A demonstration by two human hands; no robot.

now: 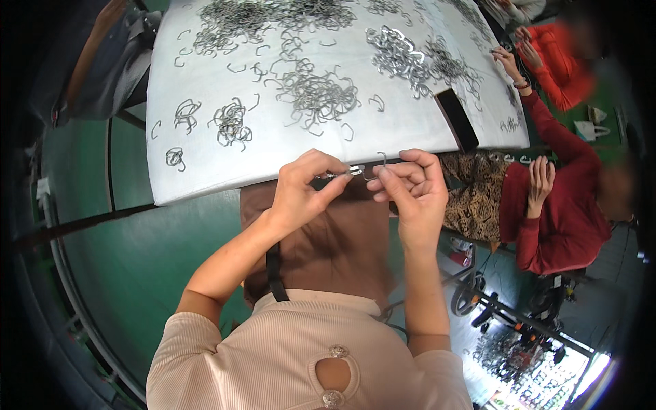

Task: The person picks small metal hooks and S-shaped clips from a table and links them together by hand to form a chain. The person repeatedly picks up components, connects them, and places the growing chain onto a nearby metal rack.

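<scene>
Just off the front edge of the white table (225, 167), my two hands work close together. A small shiny metal piece (355, 170) is pinched between the thumb and fingertips of my left hand (305, 184). My right hand (413, 188) is closed on a thin bent metal hook (382, 158), whose curved end sticks up above the fingers. The hook's lower part reaches toward the shiny piece; whether they touch I cannot tell. Beyond my hands lies a loose heap of bent metal hooks (318, 96), with a smaller cluster (232, 124) to its left.
A dark phone (456, 121) lies near the table's front edge at right. Shinier metal pieces (396, 53) are piled behind it. At the right, a person in a dark red top (560, 212) and one in orange (557, 65) work along the table. Another person (102, 61) is at far left.
</scene>
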